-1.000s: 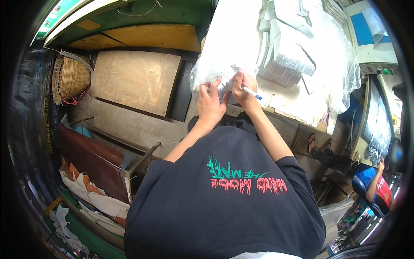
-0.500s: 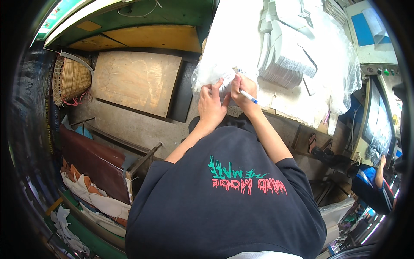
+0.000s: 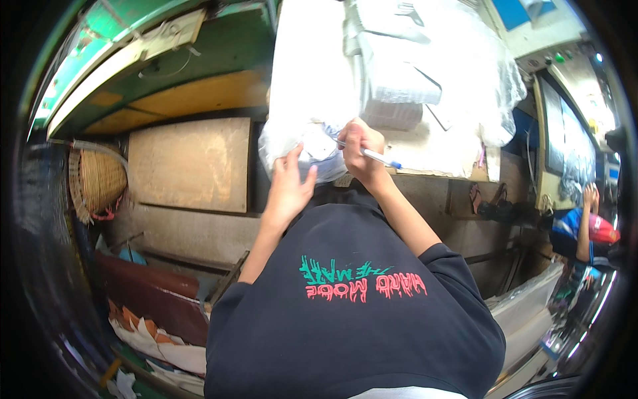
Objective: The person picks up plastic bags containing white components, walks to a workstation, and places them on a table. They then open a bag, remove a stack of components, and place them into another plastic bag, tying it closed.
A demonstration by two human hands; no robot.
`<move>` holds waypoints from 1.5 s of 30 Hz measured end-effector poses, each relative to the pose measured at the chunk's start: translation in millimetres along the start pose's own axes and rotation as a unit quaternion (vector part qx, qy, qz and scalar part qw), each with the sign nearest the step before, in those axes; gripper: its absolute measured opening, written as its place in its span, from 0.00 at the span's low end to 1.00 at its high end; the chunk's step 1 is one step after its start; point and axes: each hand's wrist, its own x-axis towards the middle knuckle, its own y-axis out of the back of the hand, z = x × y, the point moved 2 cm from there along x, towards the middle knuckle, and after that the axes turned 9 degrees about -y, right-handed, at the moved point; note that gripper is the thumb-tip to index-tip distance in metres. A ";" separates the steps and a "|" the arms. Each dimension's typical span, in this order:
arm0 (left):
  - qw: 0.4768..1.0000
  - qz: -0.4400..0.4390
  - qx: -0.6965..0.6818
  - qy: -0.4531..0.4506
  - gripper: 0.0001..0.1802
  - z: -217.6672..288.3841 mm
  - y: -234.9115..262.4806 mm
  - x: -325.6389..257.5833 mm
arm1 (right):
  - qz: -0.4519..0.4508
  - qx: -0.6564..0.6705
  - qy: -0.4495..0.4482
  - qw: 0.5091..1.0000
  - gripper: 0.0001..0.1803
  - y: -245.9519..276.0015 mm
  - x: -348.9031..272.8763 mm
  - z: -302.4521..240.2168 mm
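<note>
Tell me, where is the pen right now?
The pen is in the right hand, upper middle of the head view, its tip against the plastic bag that the left hand steadies from below.

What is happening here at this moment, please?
A person in a dark shirt bends over a worktop. The right hand grips a pen with its tip on a clear plastic bag, as if writing on it. The left hand steadies the bag from below. A wrapped stack of white packets lies just beyond.
</note>
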 end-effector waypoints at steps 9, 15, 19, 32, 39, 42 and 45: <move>0.972 -0.035 0.142 -0.181 0.17 114.3 79.2 57.0 | 0.244 0.055 -0.017 0.968 0.39 178.7 37.8 -59.5; 0.896 0.061 0.083 -0.431 0.24 187.4 -26.6 123.7 | 0.138 0.076 0.009 0.988 0.20 222.2 96.1 -41.9; 0.882 0.097 0.182 -0.424 0.31 197.4 -73.4 146.9 | 0.066 0.033 -0.033 0.997 0.16 225.3 123.8 -21.4; 0.880 0.219 0.255 -0.336 0.27 171.3 -129.3 148.5 | -0.116 -0.043 -0.016 0.992 0.23 233.8 145.5 6.6; 0.881 0.230 0.247 -0.332 0.27 172.9 -129.7 150.6 | -0.160 -0.056 0.040 0.985 0.24 226.8 135.9 19.8; 0.885 0.224 0.243 -0.329 0.26 174.8 -127.6 150.7 | -0.169 -0.074 0.053 0.981 0.23 224.7 134.4 23.4; 0.887 0.220 0.239 -0.328 0.26 176.2 -126.6 150.7 | -0.168 -0.090 0.071 0.979 0.22 224.2 133.9 24.5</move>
